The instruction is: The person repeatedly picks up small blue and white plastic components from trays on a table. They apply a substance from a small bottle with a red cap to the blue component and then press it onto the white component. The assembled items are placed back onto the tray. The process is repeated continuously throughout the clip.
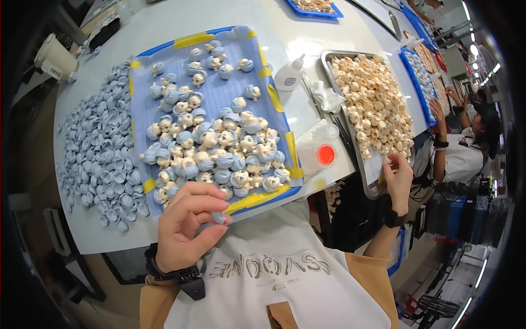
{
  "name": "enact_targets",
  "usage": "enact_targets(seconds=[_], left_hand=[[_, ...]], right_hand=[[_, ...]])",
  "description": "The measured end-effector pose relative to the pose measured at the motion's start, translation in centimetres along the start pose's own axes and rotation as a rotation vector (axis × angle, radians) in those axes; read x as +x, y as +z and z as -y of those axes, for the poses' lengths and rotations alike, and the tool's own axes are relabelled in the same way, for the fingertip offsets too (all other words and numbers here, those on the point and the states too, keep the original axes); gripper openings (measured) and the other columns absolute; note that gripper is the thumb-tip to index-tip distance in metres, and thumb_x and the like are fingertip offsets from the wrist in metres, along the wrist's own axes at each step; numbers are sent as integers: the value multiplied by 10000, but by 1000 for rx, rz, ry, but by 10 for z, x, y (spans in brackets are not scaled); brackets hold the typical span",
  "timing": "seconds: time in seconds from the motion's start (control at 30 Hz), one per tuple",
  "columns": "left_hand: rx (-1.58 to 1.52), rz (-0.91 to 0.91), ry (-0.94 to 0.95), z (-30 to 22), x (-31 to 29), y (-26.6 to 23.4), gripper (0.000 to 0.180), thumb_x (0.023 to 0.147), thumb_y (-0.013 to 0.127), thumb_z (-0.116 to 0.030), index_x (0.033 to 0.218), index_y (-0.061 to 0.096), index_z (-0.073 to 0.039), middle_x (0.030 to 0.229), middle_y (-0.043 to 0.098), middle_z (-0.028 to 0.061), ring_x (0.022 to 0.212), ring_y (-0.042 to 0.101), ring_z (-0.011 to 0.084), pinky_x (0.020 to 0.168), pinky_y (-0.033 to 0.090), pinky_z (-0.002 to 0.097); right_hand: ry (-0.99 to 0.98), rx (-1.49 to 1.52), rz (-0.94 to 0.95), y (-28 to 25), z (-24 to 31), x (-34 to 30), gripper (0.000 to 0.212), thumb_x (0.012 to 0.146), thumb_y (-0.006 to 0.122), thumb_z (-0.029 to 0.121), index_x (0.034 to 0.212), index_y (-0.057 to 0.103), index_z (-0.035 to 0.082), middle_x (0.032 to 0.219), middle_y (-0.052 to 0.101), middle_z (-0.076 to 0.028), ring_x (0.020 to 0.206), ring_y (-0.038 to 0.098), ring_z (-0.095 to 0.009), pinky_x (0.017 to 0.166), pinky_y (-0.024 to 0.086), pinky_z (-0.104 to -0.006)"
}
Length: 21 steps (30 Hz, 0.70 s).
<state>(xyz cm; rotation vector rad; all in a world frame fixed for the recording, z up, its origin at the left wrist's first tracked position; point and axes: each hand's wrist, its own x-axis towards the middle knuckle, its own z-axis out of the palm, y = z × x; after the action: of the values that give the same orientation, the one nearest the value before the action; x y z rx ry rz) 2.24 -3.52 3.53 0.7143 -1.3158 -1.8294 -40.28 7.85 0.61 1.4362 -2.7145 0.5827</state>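
Note:
Just in front of the near edge of the blue tray (pixel 189 41), my left hand (pixel 189 225) pinches a small light-blue cap-like hair piece (pixel 218 217) between thumb and fingers. Many cream doll heads with blue hair pieces (pixel 224 159) lie in that tray, thickest toward its near side. At the right, my right hand (pixel 399 178) is over the near end of a metal tray (pixel 371 189) of bare cream doll heads (pixel 372 98). Its fingertips are closed on a small pale piece, apparently one of those heads, mostly hidden by the fingers.
Loose blue hair pieces (pixel 104 159) are heaped on the table's left. A white squeeze bottle (pixel 290 74), crumpled tissue (pixel 327 98) and a container with a red-orange top (pixel 325 154) stand between the trays. Another person (pixel 463 148) works at the right. A cup (pixel 56 57) stands far left.

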Motion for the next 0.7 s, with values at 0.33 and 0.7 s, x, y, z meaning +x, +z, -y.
enact_targets(seconds=[0.33,0.7], left_hand=[[2,82,-39,8,-1,-2,323,781,575,45,1102,538,63,1110,514,167,912,575,192,713,505,265],[102,70,10,7,-2,-9,379,709,672,18,1071,567,49,1027,553,149,887,574,166,732,496,258]], right_hand=[[-460,481,129,-39,136,-26,316,712,631,-58,1020,645,9,909,605,-102,764,585,-187,690,461,-252],[-628,333,66,-7,172,-10,299,693,655,-41,978,637,46,855,568,-84,781,517,-239,649,427,-322]])
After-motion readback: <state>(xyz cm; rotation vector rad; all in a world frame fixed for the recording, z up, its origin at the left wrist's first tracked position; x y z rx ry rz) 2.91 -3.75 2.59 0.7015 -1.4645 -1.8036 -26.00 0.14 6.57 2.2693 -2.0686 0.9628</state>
